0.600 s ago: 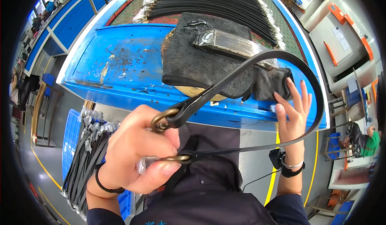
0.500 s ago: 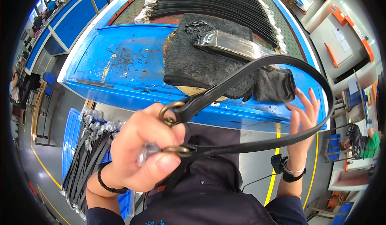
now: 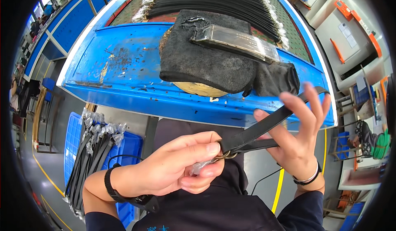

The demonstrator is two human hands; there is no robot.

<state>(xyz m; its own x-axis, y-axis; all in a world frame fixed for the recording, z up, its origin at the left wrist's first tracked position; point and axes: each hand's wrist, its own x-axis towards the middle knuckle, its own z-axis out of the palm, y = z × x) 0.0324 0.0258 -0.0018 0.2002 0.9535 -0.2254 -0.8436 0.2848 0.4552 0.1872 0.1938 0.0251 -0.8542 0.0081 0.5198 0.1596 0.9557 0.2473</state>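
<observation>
My left hand (image 3: pixel 177 165) is closed on the end of a black leather strap (image 3: pixel 258 128). Brass-coloured metal rings (image 3: pixel 225 155) and a bit of clear plastic wrap (image 3: pixel 200 167) stick out by its fingers. From there the strap loops to the right, towards my right hand (image 3: pixel 300 136). That hand is open, fingers spread and slightly blurred. The strap runs past its thumb and partly behind its fingers; how firmly they touch cannot be seen.
On the blue workbench (image 3: pixel 123 66) lies a dark cloth pad (image 3: pixel 202 61) with a clear-topped case (image 3: pixel 235 41) and a smaller black cloth (image 3: pixel 278 79). Rows of black straps (image 3: pixel 214 0) lie behind. Lower left, wrapped straps (image 3: pixel 93 156) rest over a blue crate (image 3: pixel 128 148).
My left hand has moved right and turned, drawing the strap's ringed ends together. The wide loop has become narrower and lower, while my right hand has come into the strap's far part.
</observation>
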